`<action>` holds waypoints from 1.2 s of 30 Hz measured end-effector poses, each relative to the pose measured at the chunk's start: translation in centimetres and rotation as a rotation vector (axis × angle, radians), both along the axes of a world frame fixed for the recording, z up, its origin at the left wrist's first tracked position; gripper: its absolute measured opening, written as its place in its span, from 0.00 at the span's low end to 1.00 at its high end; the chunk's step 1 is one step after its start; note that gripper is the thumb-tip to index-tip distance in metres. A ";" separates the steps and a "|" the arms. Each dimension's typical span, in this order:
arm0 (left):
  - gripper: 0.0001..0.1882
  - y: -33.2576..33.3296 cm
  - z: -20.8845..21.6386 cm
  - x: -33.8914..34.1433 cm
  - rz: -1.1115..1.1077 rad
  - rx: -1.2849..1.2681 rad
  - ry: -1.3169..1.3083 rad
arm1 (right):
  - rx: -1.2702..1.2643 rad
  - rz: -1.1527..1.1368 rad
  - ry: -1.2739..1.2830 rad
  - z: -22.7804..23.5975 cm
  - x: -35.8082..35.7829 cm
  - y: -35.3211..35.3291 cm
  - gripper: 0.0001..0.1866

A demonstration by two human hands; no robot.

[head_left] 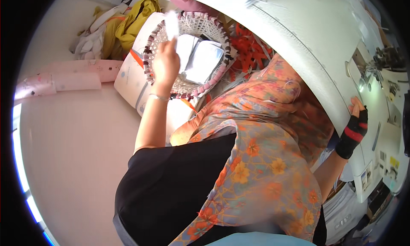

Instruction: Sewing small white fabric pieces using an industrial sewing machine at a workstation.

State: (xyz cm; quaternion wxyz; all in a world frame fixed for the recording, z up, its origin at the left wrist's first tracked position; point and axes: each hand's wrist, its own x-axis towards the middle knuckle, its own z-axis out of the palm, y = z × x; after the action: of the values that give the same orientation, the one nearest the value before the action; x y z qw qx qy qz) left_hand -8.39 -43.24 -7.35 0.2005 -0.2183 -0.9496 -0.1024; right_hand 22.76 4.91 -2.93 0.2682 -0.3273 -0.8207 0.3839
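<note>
My left hand (166, 63) is raised over the near left side of a round woven basket (222, 68). Its fingers are closed on a small white piece (171, 25), blurred by motion, that sticks up above the fist. Inside the basket lie flat stacks of white pieces (204, 60) with dark edges. On the pale sewing table at the right rests my right hand (355, 128), in a black fingerless glove with red bands. Its bare fingers reach out toward the sewing machine (382, 71), and nothing shows in them.
The pale table (294, 28) curves along my right side. Orange-red scraps (250, 49) lie between it and the basket. Yellow and white cloth (139, 21) is heaped at the far left, near a pink roll (77, 77). A flowered apron (265, 160) covers my lap.
</note>
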 end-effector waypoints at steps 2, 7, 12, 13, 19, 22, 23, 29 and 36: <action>0.25 -0.4 -4.3 -0.1 0.032 -0.184 -0.110 | 0.033 0.008 0.020 -0.5 -0.6 0.3 0.14; 0.21 0.9 -18.3 0.1 -0.024 -0.366 -0.673 | 0.292 0.118 -0.036 -0.1 -1.3 -0.7 0.11; 0.18 1.3 -19.3 -0.8 -0.137 0.132 -0.790 | 0.374 0.110 -0.041 1.0 -1.3 -2.0 0.11; 0.16 2.1 -17.3 -1.0 -0.101 0.261 -0.617 | 0.412 0.103 -0.042 1.4 -1.3 -2.3 0.11; 0.17 12.5 8.0 -3.4 -0.571 0.538 0.346 | 0.516 0.103 -0.004 0.7 -1.7 -2.2 0.08; 0.13 18.0 14.7 -5.0 -0.694 0.359 0.397 | 0.550 0.110 0.051 0.8 -2.3 -2.3 0.09; 0.13 19.6 14.9 -6.1 -0.637 0.277 0.416 | 0.552 0.126 0.067 1.1 -2.3 -2.6 0.08; 0.19 24.8 16.0 -9.1 -0.331 -0.154 0.099 | 0.493 0.186 0.150 1.8 -2.6 -2.9 0.09; 0.19 25.5 17.3 -11.3 -0.294 -0.164 -0.043 | 0.438 0.216 0.179 2.1 -2.4 -3.0 0.10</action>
State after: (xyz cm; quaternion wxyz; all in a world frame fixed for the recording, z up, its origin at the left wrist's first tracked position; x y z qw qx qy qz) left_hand -19.68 -17.72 9.99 0.1444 -0.3683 -0.9166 -0.0573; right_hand 20.39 1.95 -0.87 0.3618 -0.1367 -0.8873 0.2511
